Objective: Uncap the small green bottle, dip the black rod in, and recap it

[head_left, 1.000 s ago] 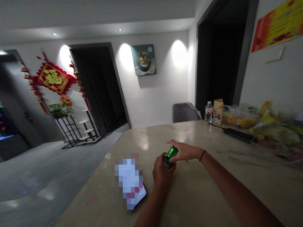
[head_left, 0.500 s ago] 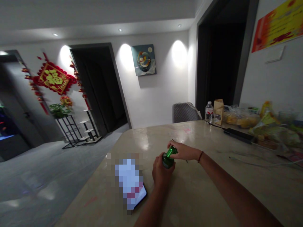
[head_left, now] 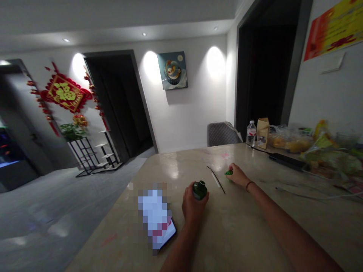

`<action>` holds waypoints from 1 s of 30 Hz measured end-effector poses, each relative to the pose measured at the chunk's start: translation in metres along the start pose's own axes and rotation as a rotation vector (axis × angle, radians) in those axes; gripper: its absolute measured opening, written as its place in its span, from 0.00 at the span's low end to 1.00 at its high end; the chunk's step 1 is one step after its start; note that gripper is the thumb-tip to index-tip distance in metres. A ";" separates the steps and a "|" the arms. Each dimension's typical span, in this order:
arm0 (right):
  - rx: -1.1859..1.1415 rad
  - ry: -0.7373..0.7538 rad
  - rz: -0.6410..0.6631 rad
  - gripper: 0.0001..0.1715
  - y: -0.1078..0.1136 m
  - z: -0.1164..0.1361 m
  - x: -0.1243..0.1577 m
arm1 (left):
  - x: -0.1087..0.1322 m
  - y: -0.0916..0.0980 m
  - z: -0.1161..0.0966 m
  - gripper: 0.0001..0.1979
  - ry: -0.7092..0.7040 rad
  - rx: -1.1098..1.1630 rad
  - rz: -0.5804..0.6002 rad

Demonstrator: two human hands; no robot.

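Observation:
My left hand [head_left: 193, 204] is wrapped around a small dark green bottle [head_left: 199, 189] that stands upright on the beige table [head_left: 255, 226], its mouth uncovered. My right hand [head_left: 237, 175] rests farther back and to the right, fingers closed on a bright green cap [head_left: 228, 173] held at the table surface. A thin dark stick [head_left: 216, 178] lies on the table between the two hands.
A phone [head_left: 166, 236] lies at the table's left edge beside my left forearm. Along the right wall stand a water bottle [head_left: 250, 133], a paper bag [head_left: 262, 132], food bags [head_left: 286, 139] and a dark flat bar [head_left: 286, 160]. A grey chair [head_left: 221, 133] stands at the far end.
My right hand took the green cap off the bottle and carried it right and back to the table. The left hand kept the bottle in place.

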State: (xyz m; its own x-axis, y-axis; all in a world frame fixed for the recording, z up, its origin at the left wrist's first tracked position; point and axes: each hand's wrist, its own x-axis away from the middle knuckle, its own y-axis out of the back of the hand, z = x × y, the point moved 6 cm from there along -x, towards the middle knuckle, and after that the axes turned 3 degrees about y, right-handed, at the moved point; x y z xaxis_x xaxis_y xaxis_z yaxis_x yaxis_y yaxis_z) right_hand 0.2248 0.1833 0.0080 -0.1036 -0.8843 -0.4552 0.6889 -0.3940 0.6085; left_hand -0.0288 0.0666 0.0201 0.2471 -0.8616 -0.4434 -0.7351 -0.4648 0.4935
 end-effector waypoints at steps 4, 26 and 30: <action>0.175 -0.003 0.213 0.12 0.000 -0.012 0.006 | 0.000 0.000 0.000 0.27 0.009 0.008 -0.003; -0.435 0.289 0.595 0.27 -0.048 0.140 0.056 | -0.004 -0.016 0.015 0.36 -0.057 0.191 -0.042; -0.378 0.231 0.388 0.31 -0.052 0.128 0.051 | -0.005 -0.022 0.012 0.34 -0.094 0.208 0.046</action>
State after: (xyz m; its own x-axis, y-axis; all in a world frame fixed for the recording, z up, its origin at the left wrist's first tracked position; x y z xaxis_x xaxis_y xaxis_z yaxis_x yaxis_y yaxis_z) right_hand 0.0917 0.1266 0.0358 0.3367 -0.8516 -0.4017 0.8577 0.1013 0.5041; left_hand -0.0220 0.0836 0.0025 0.1573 -0.8538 -0.4962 -0.8609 -0.3648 0.3548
